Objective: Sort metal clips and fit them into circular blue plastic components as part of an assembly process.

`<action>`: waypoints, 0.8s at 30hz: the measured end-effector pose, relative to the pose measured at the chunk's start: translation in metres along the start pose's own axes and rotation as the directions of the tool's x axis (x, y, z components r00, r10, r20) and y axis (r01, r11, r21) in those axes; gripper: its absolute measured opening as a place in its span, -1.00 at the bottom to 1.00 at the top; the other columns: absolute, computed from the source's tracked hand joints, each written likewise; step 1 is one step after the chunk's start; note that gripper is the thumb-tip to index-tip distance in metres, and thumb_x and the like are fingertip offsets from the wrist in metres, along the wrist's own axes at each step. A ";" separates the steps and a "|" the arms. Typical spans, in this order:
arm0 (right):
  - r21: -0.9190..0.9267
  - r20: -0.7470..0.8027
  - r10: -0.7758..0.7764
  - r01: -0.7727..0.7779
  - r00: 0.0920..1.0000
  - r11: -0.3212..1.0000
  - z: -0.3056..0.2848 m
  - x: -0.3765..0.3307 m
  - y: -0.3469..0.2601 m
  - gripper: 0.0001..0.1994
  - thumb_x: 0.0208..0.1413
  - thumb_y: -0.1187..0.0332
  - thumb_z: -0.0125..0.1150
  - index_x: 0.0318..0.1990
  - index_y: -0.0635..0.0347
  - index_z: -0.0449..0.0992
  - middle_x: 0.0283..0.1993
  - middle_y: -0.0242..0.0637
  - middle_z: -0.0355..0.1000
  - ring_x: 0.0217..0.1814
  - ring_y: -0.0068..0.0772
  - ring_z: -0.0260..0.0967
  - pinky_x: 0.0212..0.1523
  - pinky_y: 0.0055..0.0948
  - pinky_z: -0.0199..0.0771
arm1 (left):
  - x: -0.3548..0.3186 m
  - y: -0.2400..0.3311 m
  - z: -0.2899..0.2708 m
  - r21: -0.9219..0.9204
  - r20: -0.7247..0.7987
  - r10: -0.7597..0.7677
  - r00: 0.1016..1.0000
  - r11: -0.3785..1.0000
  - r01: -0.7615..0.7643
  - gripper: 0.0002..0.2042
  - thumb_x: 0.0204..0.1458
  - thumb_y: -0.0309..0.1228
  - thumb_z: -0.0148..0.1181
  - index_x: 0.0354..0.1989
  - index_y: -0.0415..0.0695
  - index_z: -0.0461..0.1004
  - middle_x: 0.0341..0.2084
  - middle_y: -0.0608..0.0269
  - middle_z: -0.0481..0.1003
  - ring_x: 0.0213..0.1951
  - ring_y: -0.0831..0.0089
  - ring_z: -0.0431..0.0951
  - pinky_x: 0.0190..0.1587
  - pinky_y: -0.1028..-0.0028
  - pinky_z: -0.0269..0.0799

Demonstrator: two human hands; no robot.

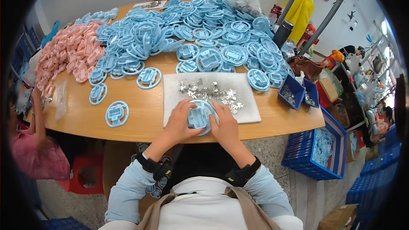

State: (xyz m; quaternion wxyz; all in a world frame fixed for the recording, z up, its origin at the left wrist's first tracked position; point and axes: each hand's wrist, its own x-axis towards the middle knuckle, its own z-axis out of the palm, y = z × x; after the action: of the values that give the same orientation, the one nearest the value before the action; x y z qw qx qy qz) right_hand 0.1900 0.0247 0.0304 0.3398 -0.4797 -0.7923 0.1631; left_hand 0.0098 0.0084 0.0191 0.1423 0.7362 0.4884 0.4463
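My left hand (pixel 180 120) and my right hand (pixel 224 123) grip a light-blue round plastic part (pixel 199 117) from both sides, near the table's front edge. The part has a ring-shaped rim with a rectangular recess in its middle. The fingers curl round its rim, and the right fingertips partly cover its right side. Under the hands lies a white foam mat (pixel 174 86). Small shiny metal pieces (pixel 213 91) are scattered over the mat just beyond the hands. Another blue round part (pixel 116 114) rests on the table to the left.
A big heap of blue parts (pixel 145 34) covers the far table, with pink parts (pixel 70 51) on its left. Blue bins (pixel 293 92) of small pieces stand at the right edge, above a blue crate (pixel 294 155) on the floor. Other people sit at the far side and left.
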 end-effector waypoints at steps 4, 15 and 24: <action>0.577 0.203 0.190 -0.274 0.960 0.769 0.011 -0.006 0.026 -0.68 0.10 0.47 0.03 0.03 0.25 0.43 -0.32 -0.14 0.51 -0.38 -0.47 0.44 -0.33 -0.52 0.39 | -0.018 0.029 -0.006 -0.279 0.130 -0.291 0.948 0.906 0.317 -0.20 -0.40 -0.27 0.52 0.06 -0.24 0.21 0.01 -0.08 0.31 0.01 0.19 0.40 -0.02 0.29 0.38; 0.579 0.192 0.147 -0.233 0.970 0.782 -0.002 -0.027 0.008 -0.68 0.13 0.50 0.03 0.05 0.32 0.42 -0.33 -0.24 0.51 -0.37 -0.61 0.40 -0.33 -0.58 0.38 | -0.004 -0.003 -0.028 -0.390 0.684 -0.524 0.508 0.327 0.861 -0.68 -0.12 -0.33 0.39 -0.27 -0.32 0.54 -0.44 0.16 0.56 -0.40 0.48 0.56 -0.33 0.53 0.48; 0.357 0.233 0.116 -0.196 0.965 0.913 0.002 0.026 0.036 -0.82 0.02 0.39 0.17 -0.25 0.24 0.58 -0.40 -0.12 0.50 -0.46 -0.32 0.42 -0.39 -0.38 0.40 | 0.008 -0.009 -0.026 -0.349 0.575 -0.518 0.633 0.544 0.763 -0.70 -0.16 -0.34 0.42 -0.33 -0.31 0.56 -0.48 0.21 0.56 -0.43 0.56 0.52 -0.37 0.53 0.42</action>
State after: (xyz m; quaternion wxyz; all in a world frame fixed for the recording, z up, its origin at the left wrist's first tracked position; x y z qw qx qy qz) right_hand 0.2041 0.0645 0.0180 0.3270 -0.4477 -0.7362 0.3881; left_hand -0.0146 0.0136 0.0321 0.6075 0.4959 0.5320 0.3195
